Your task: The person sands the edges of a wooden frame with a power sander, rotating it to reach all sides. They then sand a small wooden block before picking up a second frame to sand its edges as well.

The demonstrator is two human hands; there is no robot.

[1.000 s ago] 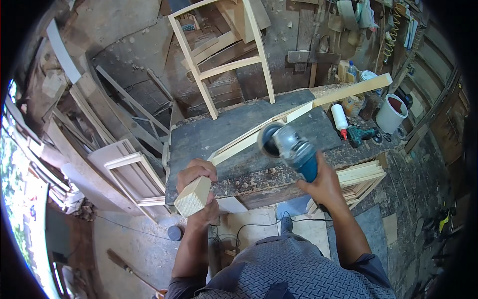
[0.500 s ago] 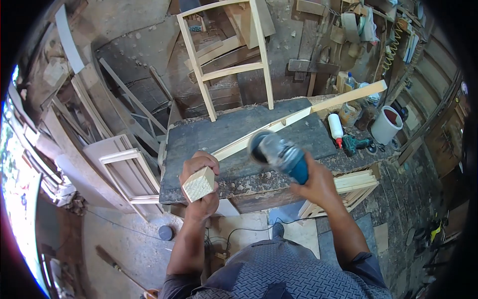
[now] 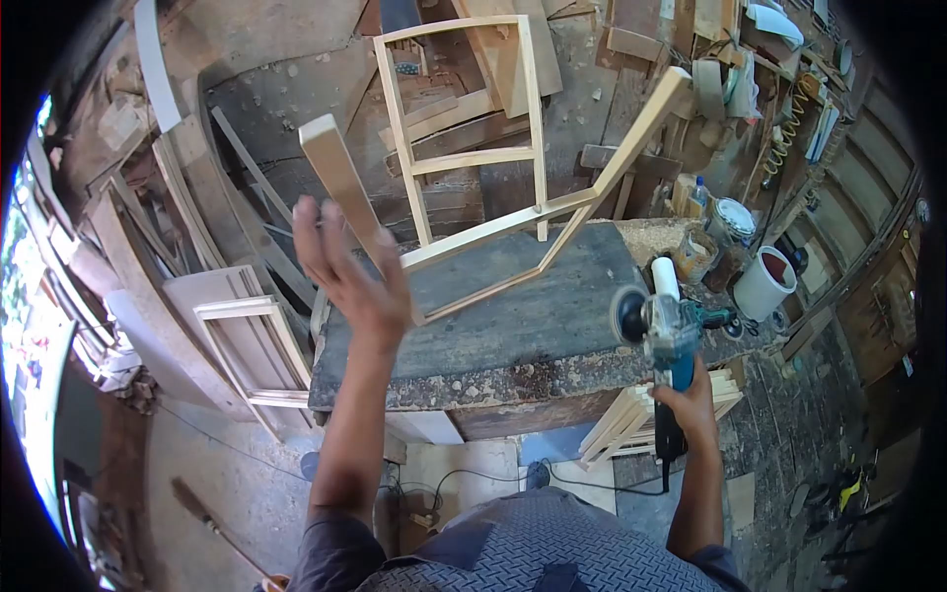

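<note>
On the workbench [image 3: 473,355] a pale wooden frame [image 3: 493,233] rests with one leg [image 3: 347,178] slanting up at the left and another rising at the right. My left hand [image 3: 360,286] is open, fingers spread, and overlaps the lower part of the left leg in this view. In my right hand [image 3: 693,405] is a teal angle grinder [image 3: 674,340] with a round disc, held by its body over the bench's right front edge, apart from the frame. Its disc points left. A white bottle [image 3: 665,278] and a green power drill [image 3: 712,318] lie just behind the grinder.
Behind the bench leans another wooden frame [image 3: 473,158]. A white bucket [image 3: 764,283] and tubs stand at the bench's right end. Small frames [image 3: 617,424] are stacked below its front edge. A black cord [image 3: 582,483] trails across the floor. Boards and panels lean at the left.
The wooden frame has been turned, so its left leg now slants upward. My left hand has let go of the leg's end and opened. The grinder has moved right, away from the frame.
</note>
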